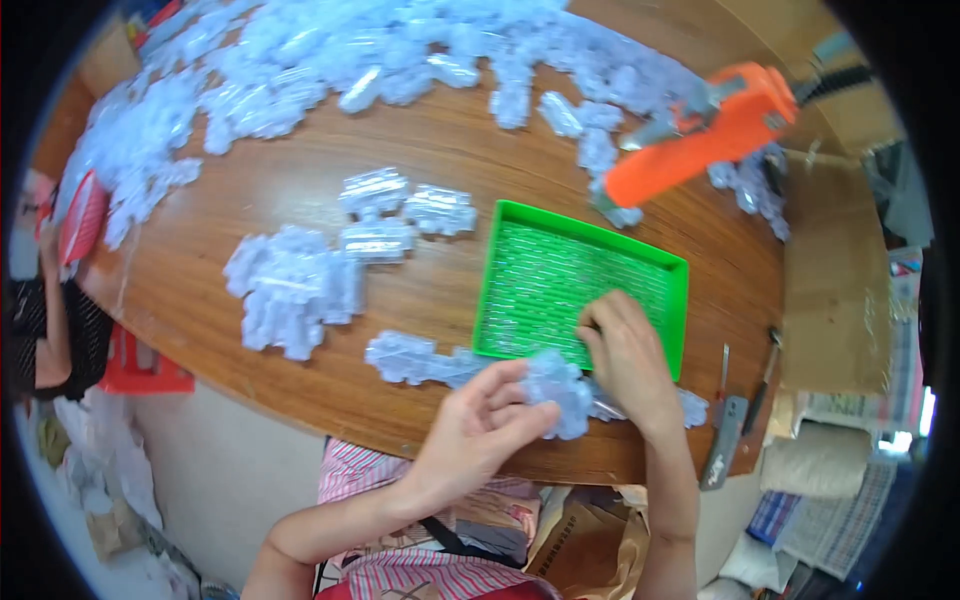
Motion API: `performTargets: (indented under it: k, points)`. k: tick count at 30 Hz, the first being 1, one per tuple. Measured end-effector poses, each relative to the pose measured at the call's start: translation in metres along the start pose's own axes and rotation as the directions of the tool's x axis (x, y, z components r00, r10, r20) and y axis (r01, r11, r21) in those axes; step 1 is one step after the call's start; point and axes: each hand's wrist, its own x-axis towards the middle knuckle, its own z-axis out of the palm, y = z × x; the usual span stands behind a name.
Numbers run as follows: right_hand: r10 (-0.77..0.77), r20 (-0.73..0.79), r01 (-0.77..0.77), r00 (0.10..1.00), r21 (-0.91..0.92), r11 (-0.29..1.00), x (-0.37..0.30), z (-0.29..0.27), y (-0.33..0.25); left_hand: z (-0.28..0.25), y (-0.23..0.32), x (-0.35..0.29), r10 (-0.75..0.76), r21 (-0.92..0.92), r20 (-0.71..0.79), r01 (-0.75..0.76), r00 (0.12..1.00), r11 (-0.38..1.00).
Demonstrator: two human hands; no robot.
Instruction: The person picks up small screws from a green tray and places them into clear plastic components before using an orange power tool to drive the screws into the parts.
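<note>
My left hand (482, 420) grips a clear, bluish plastic piece (560, 393) with wavy edges, just off the near side of a green tray (684, 320). Thin shiny rods (535, 285) lie in rows inside that tray. Over the tray's near right part is my right hand (627, 355), its fingers bent and pinched together among the rods. Whatever is between its fingertips is too small to make out. More clear plastic pieces (400, 357) lie along the tray's near edge, partly hidden by my hands.
A heap of clear plastic pieces (400, 50) covers the far table, with a smaller pile (292, 285) at left. An orange powered hand tool (700, 140) hangs beyond the tray. A box cutter (722, 445) lies at right beside a cardboard box (830, 290). Another person's arm (52, 330) shows far left.
</note>
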Motion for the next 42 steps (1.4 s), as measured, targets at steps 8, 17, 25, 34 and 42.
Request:
performTargets:
  k: [8,17,25,34,42]
  points:
    - [0.158,-0.059,-0.140,0.986,0.240,0.961,-0.004,-0.004,0.000,-0.003,-0.011,-0.005,-0.045,-0.072,0.011,0.046,0.999,0.996]
    - [0.104,-0.231,0.122,0.967,0.787,0.605,-0.043,-0.010,-0.041,-0.006,-0.014,-0.003,0.048,-0.024,-0.049,-0.049,0.998,0.999]
    - [-0.149,-0.345,0.281,0.927,0.371,0.885,-0.049,-0.003,-0.044,-0.002,-0.015,-0.001,0.048,-0.013,-0.028,-0.049,0.998,0.999]
    - [-0.310,-0.239,0.344,0.920,0.120,0.931,-0.049,-0.016,-0.048,0.003,-0.016,-0.004,0.166,0.073,-0.054,-0.162,0.985,0.984]
    - [0.051,-0.261,0.014,0.964,0.238,0.971,-0.024,-0.018,-0.039,-0.007,-0.010,-0.009,0.014,-0.086,-0.087,-0.022,0.996,0.996]
